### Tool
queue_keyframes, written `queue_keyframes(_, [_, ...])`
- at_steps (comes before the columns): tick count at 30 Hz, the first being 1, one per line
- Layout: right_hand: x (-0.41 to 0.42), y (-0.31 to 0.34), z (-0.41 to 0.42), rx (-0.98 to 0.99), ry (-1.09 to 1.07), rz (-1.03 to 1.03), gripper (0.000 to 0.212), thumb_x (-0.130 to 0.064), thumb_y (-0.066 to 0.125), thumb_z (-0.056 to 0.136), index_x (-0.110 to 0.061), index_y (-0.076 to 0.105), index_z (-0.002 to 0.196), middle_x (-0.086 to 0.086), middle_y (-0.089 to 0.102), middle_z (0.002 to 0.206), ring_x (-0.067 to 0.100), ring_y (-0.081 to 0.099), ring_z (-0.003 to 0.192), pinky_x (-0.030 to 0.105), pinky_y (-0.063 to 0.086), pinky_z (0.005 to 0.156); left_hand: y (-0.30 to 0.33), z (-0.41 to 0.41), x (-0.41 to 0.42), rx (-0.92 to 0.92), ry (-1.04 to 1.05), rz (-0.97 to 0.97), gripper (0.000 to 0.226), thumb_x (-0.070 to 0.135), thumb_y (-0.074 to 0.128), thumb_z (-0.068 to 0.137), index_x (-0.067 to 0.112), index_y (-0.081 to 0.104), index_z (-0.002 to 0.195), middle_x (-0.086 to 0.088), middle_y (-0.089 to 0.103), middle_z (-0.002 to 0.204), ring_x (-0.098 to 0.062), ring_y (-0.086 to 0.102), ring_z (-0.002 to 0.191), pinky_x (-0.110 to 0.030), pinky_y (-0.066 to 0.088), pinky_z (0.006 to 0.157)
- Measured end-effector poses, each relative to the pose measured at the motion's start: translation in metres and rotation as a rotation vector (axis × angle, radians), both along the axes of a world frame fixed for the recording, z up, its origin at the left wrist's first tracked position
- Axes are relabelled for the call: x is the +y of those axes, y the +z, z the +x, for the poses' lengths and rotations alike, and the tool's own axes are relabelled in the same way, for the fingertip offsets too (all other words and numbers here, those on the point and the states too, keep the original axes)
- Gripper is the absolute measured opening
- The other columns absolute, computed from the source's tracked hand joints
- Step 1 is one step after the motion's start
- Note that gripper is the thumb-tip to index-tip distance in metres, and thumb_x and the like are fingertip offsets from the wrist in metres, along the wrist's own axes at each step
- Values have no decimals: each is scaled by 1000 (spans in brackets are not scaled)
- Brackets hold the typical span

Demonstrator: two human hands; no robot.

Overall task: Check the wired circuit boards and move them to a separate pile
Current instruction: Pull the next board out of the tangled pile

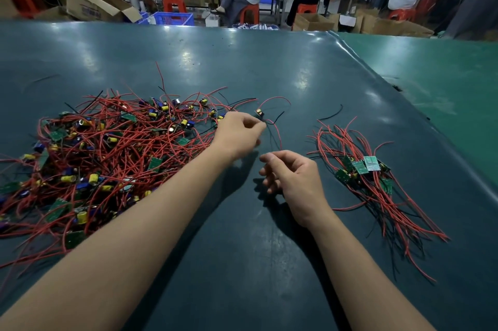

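Nearest the bottom of the frame two bare forearms reach up over the dark green table mat (242, 263); the right hand (292, 178) hovers at centre, fingers loosely curled toward the palm and holding nothing that can be seen; just above and left of it the left hand (238, 133) pinches, thumb against fingertips, the wires of a single wired board (260, 114), whose small body hangs just beyond the fingertips with a red lead looping off to the upper right and a black lead trailing beside it; to the left, filling the lower and middle left of the frame, lies the big unsorted heap (94, 158) of boards, red wires and yellow capacitors; at the right, well apart from it, sits the smaller checked pile (369, 177), boards bunched together and wires fanned toward the lower right; a loose black wire (331, 114) lies above that pile; beyond the table edge, along the top of the frame, people sit on red stools among cardboard boxes; the step in hand looks like drawing one board free for checking, so it would be wise to lift slowly, let tangled leads slip off the heap, take the board with the free hand, turn both faces to view, then lay it on the right pile with its wires aligned
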State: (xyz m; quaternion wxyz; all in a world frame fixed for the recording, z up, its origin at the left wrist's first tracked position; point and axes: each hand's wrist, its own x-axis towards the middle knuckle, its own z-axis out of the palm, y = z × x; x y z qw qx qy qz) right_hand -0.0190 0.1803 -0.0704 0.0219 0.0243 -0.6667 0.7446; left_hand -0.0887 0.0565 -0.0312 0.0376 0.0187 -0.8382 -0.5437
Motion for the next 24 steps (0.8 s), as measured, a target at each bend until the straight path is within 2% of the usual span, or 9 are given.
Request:
queue_keyframes(2, [-1,-1,0,-3,6,2,11,-6,62,93,-1,69,85,3,64,60,12,53,45,21,43,40,12,17,-17,145,19,-283,14,23,66,88,14,76,85,1,72,75,-12,67,71,-23,52,74])
queue_keyframes(4, [-2,-2,0,-5,11,4,11,-7,64,92,-3,69,84,3,65,60,13,52,46,21,42,41,23,32,-40,212,137,-511,14,27,66,87,17,77,89,-3,74,85,-20,68,85,-30,53,84])
queue_keyframes(6, [-2,-2,0,4,10,23,11,-7,64,92,-5,70,82,3,65,61,13,52,47,21,42,42,31,44,-67,185,314,-678,14,26,66,87,19,76,96,-11,73,97,-31,65,98,-38,52,90])
queue_keyframes(9, [-2,-3,0,12,13,34,12,-7,64,92,-6,71,82,3,65,61,13,53,47,21,42,42,34,57,-104,145,481,-719,20,25,68,88,18,74,105,-12,72,106,-34,62,105,-44,51,93])
queue_keyframes(11, [-2,-3,-2,11,17,40,12,-9,64,92,-6,70,83,3,65,62,13,53,48,22,42,42,33,59,-116,88,507,-739,23,31,69,87,22,73,108,-11,71,108,-35,62,106,-46,51,91])
queue_keyframes(16, [-2,-4,-3,15,20,57,12,-9,64,93,-5,71,84,4,65,63,14,53,48,23,41,41,17,43,-102,-159,334,-941,40,53,66,85,19,69,107,-13,67,112,-37,62,104,-40,48,81])
queue_keyframes(18, [-2,-5,-3,14,14,54,12,-9,64,93,-6,71,83,4,65,63,13,53,49,22,41,41,10,39,-96,-172,318,-967,42,52,68,84,19,68,110,-12,65,114,-37,61,106,-37,44,76])
queue_keyframes(20, [-2,-5,-3,9,10,50,12,-9,64,93,-5,70,84,3,65,63,13,53,49,22,42,41,8,38,-95,-149,330,-915,35,45,69,86,20,69,110,-13,65,114,-37,61,106,-38,44,77])
queue_keyframes(24, [-2,-4,-3,5,11,39,12,-9,64,92,-5,70,84,5,65,63,15,52,48,23,41,40,20,43,-99,98,417,-542,31,42,63,91,19,70,110,-12,71,103,-34,61,105,-41,49,92])
